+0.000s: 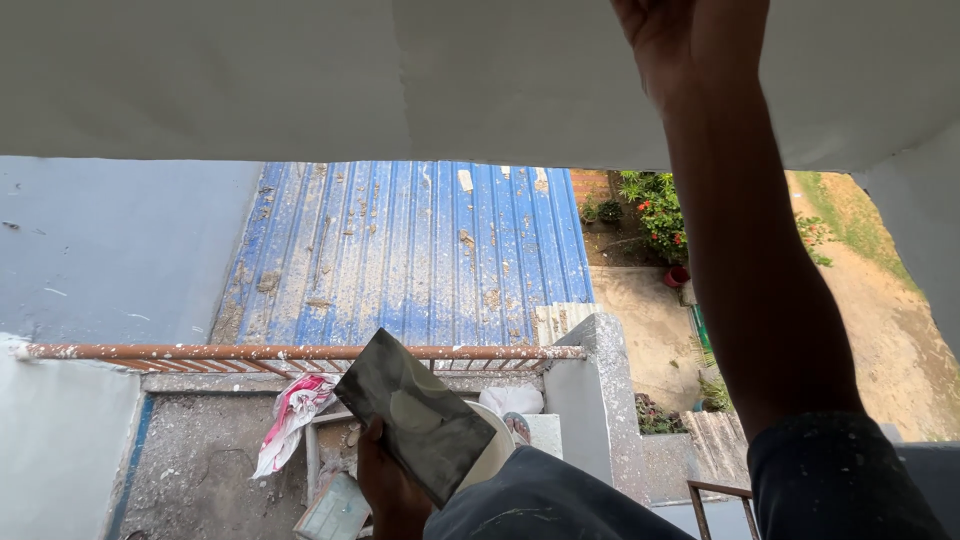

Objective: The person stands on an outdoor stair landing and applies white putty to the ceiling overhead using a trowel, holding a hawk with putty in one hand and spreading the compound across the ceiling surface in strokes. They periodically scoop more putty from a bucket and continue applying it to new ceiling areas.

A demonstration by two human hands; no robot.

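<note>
The left hand (392, 490) grips a putty-smeared steel hawk plate (415, 414), which could slip over the rusty railing (290, 352) while the right hand (668, 35) presses flat on the white soffit (300, 80).

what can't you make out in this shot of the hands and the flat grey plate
- Right hand, head view: fingers cut off by the top edge; any tool hidden.
- Left hand, head view: mostly behind the flat grey rectangular plate and the dark sleeve.
- White round object: largely covered by the plate, kind unclear.

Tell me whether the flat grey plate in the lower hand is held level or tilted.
Tilted: the flat grey plate slants, one corner high, in the left hand.
</note>
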